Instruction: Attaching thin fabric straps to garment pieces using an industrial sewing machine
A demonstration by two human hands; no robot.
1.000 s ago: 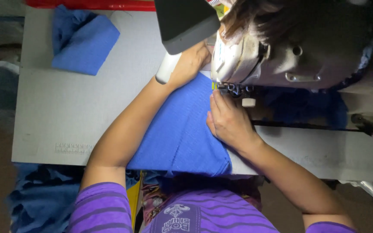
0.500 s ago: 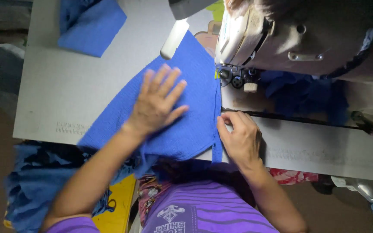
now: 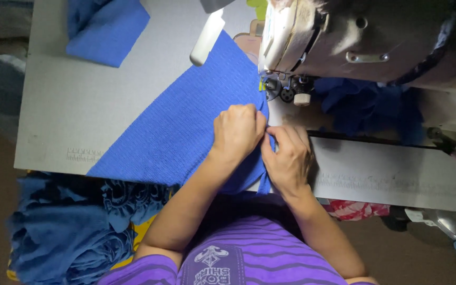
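1. A blue cloth (image 3: 186,126) lies spread on a grey worktop (image 3: 69,105), its far corner reaching under the front of a sewing machine (image 3: 354,42). The needle area sits just beyond the cloth's right edge.
2. The left hand (image 3: 237,129) rests on the cloth just in front of the machine, fingers curled down and pinching the cloth's edge.
3. The right hand (image 3: 288,158) touches the left hand, on the side nearer the machine's base; its fingers are bent around the same edge, gripping a narrow strip that hangs off the worktop.
4. Risk: both hands sit near the needle area. If the cloth feeds forward while the fingers are this close to the machine, a fingertip could be caught.
5. Risk: the edge is bunched between the two hands. A fold held unevenly could likely go under the machine crooked and give a puckered seam.
6. Risk: much of the cloth hangs off the worktop toward a heap of blue fabric (image 3: 64,232), away from the machine. Its weight could drag the edge out of line.
7. A folded blue piece (image 3: 106,29) lies well apart from the machine, at the worktop's far corner.
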